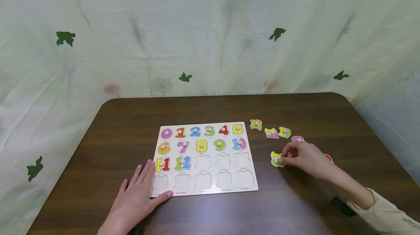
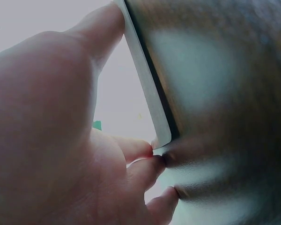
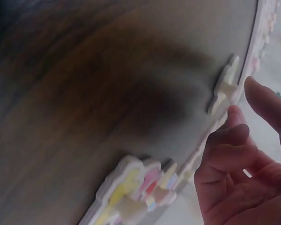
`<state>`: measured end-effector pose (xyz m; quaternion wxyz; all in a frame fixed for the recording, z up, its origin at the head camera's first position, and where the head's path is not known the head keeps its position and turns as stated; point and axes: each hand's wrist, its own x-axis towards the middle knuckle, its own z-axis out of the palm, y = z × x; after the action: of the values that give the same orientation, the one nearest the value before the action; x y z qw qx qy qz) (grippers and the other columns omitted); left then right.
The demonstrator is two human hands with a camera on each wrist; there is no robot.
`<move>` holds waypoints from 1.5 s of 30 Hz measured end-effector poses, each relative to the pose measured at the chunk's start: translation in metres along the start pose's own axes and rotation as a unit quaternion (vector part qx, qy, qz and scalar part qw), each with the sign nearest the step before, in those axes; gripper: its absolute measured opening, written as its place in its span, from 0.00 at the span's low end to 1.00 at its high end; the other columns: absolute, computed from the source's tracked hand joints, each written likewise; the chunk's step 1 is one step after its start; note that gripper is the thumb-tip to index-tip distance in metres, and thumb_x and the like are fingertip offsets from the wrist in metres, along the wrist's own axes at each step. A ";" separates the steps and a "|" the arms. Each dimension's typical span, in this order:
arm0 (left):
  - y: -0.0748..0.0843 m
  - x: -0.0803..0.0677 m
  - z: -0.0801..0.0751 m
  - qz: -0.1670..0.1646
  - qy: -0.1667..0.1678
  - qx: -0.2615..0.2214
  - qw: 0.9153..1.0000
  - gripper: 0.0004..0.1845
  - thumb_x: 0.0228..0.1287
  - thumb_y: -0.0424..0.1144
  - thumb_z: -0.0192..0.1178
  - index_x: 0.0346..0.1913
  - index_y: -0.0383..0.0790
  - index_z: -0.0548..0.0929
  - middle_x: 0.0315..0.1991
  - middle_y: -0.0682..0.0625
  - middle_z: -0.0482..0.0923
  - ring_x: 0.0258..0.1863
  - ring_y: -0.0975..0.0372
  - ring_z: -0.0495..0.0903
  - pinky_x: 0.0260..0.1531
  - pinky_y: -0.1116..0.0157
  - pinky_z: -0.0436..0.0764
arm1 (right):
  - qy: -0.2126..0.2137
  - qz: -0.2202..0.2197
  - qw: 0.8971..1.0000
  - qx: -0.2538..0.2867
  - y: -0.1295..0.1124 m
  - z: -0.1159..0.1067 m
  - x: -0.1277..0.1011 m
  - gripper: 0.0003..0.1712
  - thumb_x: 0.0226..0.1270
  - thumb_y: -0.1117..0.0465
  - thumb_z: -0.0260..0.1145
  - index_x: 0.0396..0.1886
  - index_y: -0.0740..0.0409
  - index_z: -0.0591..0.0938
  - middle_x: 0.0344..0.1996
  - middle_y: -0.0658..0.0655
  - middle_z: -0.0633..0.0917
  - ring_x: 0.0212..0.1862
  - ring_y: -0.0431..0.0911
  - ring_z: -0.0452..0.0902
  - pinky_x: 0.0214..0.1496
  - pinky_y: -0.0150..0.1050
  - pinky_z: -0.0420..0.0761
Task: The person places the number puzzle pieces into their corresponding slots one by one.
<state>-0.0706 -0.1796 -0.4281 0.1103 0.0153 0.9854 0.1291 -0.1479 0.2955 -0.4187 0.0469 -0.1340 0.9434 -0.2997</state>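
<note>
A white number puzzle board [image 1: 210,183] lies on the table, with knobbed pieces 0 to 12 in the top rows and bare recesses below. My left hand [image 1: 136,195] rests at its lower-left corner, fingers spread along the left side and thumb on the near edge. To the right of the board lies a green and yellow number piece [image 1: 275,156], flat on the table. My right hand [image 1: 306,158] has thumb and bent index finger at its knob; in the right wrist view the fingertips [image 3: 250,84] stand apart beside the piece [image 3: 223,89]. Whether they pinch the knob is unclear.
Beyond my right hand lie an orange and green piece [image 1: 256,124], a pink and yellow piece [image 1: 271,133], a yellow and green piece [image 1: 284,132] and a purple piece [image 1: 297,138]. A red piece [image 1: 328,157] is partly hidden by the hand. A patterned curtain [image 1: 210,45] hangs behind the table.
</note>
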 end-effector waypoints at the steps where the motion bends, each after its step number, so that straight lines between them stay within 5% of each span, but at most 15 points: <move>1: 0.000 0.000 0.000 -0.001 -0.001 -0.001 1.000 0.67 0.48 0.82 0.52 0.77 0.32 0.50 0.77 0.37 0.45 0.74 0.39 0.44 0.61 0.29 0.48 | -0.007 0.001 1.000 0.000 0.000 0.001 0.001 0.09 0.56 0.50 0.76 0.27 0.42 0.82 0.20 0.42 0.77 0.25 0.38 0.70 0.27 0.34 0.69; 14: 0.001 0.000 -0.001 -0.002 -0.002 0.004 1.000 0.66 0.48 0.82 0.52 0.77 0.32 0.50 0.77 0.37 0.46 0.74 0.39 0.44 0.61 0.29 0.48 | -0.029 -0.074 0.996 0.042 -0.001 0.010 0.009 0.08 0.59 0.63 0.73 0.33 0.45 0.84 0.25 0.43 0.77 0.23 0.37 0.70 0.27 0.32 0.71; 21: -0.002 0.000 0.000 -0.007 0.000 0.005 1.000 0.67 0.48 0.82 0.52 0.77 0.33 0.51 0.77 0.36 0.46 0.74 0.39 0.45 0.61 0.29 0.48 | -0.033 -0.113 0.989 0.086 -0.044 0.025 0.031 0.07 0.61 0.60 0.74 0.36 0.46 0.85 0.26 0.45 0.77 0.28 0.41 0.72 0.30 0.33 0.73; 31: 0.000 -0.002 0.000 0.002 0.015 0.002 1.000 0.65 0.49 0.81 0.52 0.77 0.34 0.51 0.77 0.39 0.47 0.74 0.40 0.45 0.61 0.29 0.49 | -0.130 -0.166 0.972 0.105 -0.110 0.072 0.076 0.08 0.60 0.61 0.74 0.37 0.44 0.86 0.25 0.44 0.78 0.27 0.41 0.71 0.30 0.33 0.72; 45: 0.002 -0.001 -0.001 -0.011 0.005 0.002 1.000 0.65 0.48 0.80 0.54 0.77 0.33 0.52 0.77 0.38 0.47 0.74 0.40 0.45 0.62 0.29 0.48 | -0.189 -0.173 0.965 0.051 -0.147 0.103 0.105 0.04 0.61 0.58 0.73 0.32 0.43 0.87 0.17 0.46 0.75 0.22 0.38 0.67 0.28 0.33 0.67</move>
<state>-0.0701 -0.1780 -0.4269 0.1072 0.0041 0.9862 0.1259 -0.1983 0.0934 -0.4185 0.1783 -0.3469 0.8634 -0.3200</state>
